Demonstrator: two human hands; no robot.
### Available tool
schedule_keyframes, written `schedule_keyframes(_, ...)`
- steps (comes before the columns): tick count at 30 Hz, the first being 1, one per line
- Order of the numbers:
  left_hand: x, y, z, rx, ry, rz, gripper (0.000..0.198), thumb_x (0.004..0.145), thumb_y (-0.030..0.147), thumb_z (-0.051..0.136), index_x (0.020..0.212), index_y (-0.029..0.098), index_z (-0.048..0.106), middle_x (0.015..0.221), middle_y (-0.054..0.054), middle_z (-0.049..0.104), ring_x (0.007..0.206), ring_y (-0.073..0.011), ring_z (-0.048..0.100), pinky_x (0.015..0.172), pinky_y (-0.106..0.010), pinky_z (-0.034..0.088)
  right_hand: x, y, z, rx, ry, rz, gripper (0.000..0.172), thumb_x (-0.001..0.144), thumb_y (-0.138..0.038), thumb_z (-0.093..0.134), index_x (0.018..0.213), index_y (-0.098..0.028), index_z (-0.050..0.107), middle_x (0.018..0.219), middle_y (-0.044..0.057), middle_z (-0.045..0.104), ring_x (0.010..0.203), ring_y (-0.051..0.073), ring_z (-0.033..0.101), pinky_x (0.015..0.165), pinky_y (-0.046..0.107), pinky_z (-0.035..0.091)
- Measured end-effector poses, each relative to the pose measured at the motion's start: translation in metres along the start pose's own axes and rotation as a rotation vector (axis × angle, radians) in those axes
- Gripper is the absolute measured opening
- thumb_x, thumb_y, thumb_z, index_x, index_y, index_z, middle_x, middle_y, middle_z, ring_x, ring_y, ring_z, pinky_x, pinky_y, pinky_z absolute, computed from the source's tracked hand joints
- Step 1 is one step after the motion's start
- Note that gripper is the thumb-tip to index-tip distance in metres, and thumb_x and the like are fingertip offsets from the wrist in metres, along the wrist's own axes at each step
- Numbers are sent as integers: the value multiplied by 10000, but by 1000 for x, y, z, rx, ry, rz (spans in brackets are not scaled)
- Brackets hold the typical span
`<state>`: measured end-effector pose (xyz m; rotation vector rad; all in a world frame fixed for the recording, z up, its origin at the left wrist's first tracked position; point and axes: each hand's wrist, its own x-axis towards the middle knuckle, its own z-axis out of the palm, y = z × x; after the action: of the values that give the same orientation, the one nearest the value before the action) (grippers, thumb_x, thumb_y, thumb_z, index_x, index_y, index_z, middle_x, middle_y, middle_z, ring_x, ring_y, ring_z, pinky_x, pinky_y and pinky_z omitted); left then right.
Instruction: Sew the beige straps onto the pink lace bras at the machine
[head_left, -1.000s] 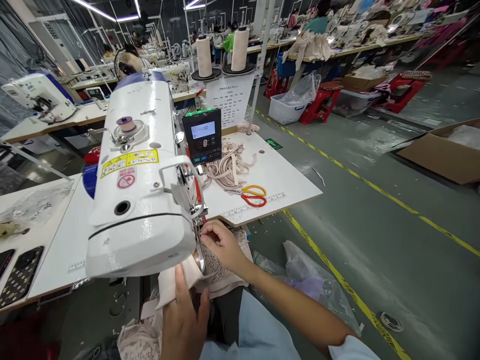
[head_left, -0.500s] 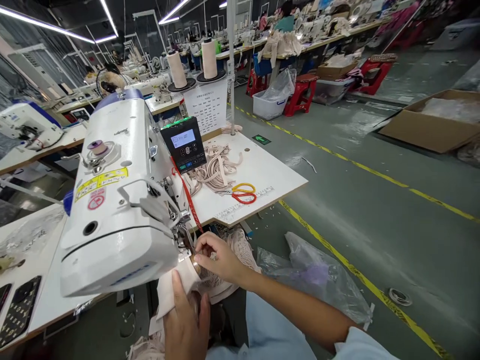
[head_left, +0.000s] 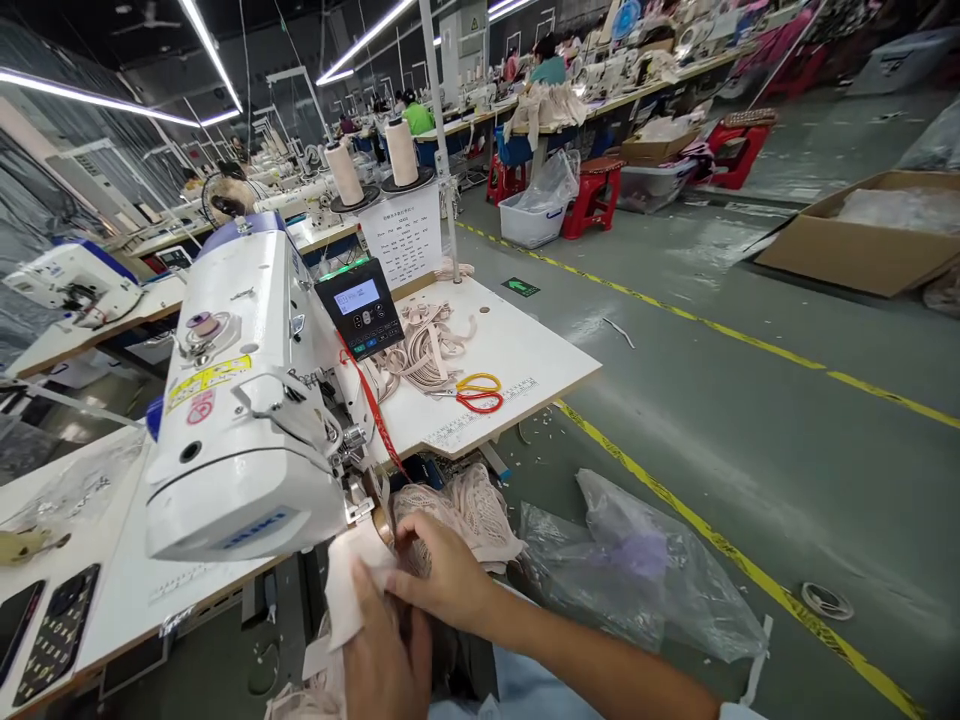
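A white sewing machine [head_left: 247, 440] fills the left of the head view. Under its needle end hangs a pale pink fabric piece [head_left: 343, 590], held by my left hand [head_left: 386, 640] between thumb and fingers. Close by, my right hand [head_left: 442, 575] has its fingers curled and its thumb against the same fabric, just right of the presser foot [head_left: 360, 510]. Its fingertips are partly hidden. Pale lace fabric [head_left: 480, 510] bunches behind that hand, below the table edge.
Scissors with yellow and red handles [head_left: 478, 393] lie on the white table [head_left: 517, 345] beside coiled pink straps [head_left: 427, 345]. A control panel [head_left: 360, 308] stands behind. Two thread cones [head_left: 401, 153] rise above. At left lies a phone [head_left: 58, 635]; a plastic bag [head_left: 637, 560] is on the floor.
My right hand has moved down from beside the needle, closer to my left hand and onto the fabric. The fabric is bent more. The camera view has shifted a little.
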<state>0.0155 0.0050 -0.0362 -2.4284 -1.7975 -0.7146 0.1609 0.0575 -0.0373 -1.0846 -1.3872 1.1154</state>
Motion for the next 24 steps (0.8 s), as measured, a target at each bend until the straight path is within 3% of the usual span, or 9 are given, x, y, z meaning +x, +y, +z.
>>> schedule_keyframes(3, -24, 32, 11, 41, -14, 3, 797, 926, 297, 445, 1549, 86, -4, 1459, -323, 393, 1287, -460, 476, 904, -611, 519, -24, 0, 0, 151, -62, 133, 299, 881, -475, 589, 933, -180, 602, 841, 12, 587, 756, 158, 510, 672, 268, 393)
schedule_keyframes(5, -38, 49, 15, -60, -66, -9, 799, 925, 291, 447, 1548, 84, -9, 1443, -311, 424, 1307, -428, 468, 928, -588, 520, -36, 1, -5, 290, -63, 198, 324, 907, -482, 544, 854, -166, 590, 757, -4, 535, 696, 139, 469, 631, 254, 374)
schedule_keyframes(8, -50, 54, 9, -339, -226, -92, 807, 911, 320, 474, 1547, 92, 33, 1231, -235, 647, 1069, -329, 674, 811, -444, 603, -47, 2, -20, 329, -46, 208, 364, 901, -495, 547, 751, -163, 534, 677, -30, 427, 631, 111, 389, 576, 236, 317)
schedule_keyframes(12, -42, 34, -18, -562, -342, -141, 429, 925, 340, 518, 1343, 252, 485, 824, -29, 749, 687, -190, 718, 641, -269, 599, -53, -4, -44, 263, -123, 200, 337, 898, -440, 549, 717, -158, 517, 650, -37, 383, 621, 102, 360, 558, 230, 273)
schedule_keyframes(14, -29, 24, -32, -548, -257, -86, 318, 938, 331, 509, 1244, 260, 556, 988, -68, 733, 883, -211, 711, 757, -299, 598, -56, -10, -53, 234, -190, 196, 307, 887, -400, 553, 702, -158, 511, 645, -37, 391, 614, 100, 364, 549, 227, 271)
schedule_keyframes(16, -14, 20, -43, -544, -207, 25, 429, 942, 294, 484, 1365, 238, 450, 1291, -122, 613, 1193, -252, 590, 958, -388, 537, -58, -16, -59, 157, -265, 166, 279, 874, -346, 552, 674, -162, 489, 637, -41, 392, 602, 96, 366, 541, 225, 266)
schedule_keyframes(19, 8, 20, -50, -529, -355, 214, 603, 932, 227, 469, 1492, 207, 246, 1471, -143, 446, 1383, -260, 393, 1129, -475, 376, -62, -24, -63, -30, -373, 52, 253, 858, -243, 521, 631, -172, 434, 614, -50, 373, 588, 92, 365, 552, 228, 267)
schedule_keyframes(21, 17, 18, -49, -503, -419, 301, 519, 911, 201, 503, 1410, 210, 362, 1300, -124, 586, 1257, -242, 518, 1142, -500, 345, -64, -26, -63, -186, -417, -67, 224, 831, -184, 506, 622, -175, 429, 611, -49, 388, 593, 96, 382, 571, 233, 281)
schedule_keyframes(24, 14, 12, -43, -453, -341, 409, 144, 891, 150, 533, 1016, 217, 554, 856, -31, 647, 833, -184, 617, 916, -427, 514, -69, -23, -63, -477, -365, -302, 150, 823, -175, 526, 674, -179, 529, 628, -34, 479, 609, 112, 432, 596, 258, 297)
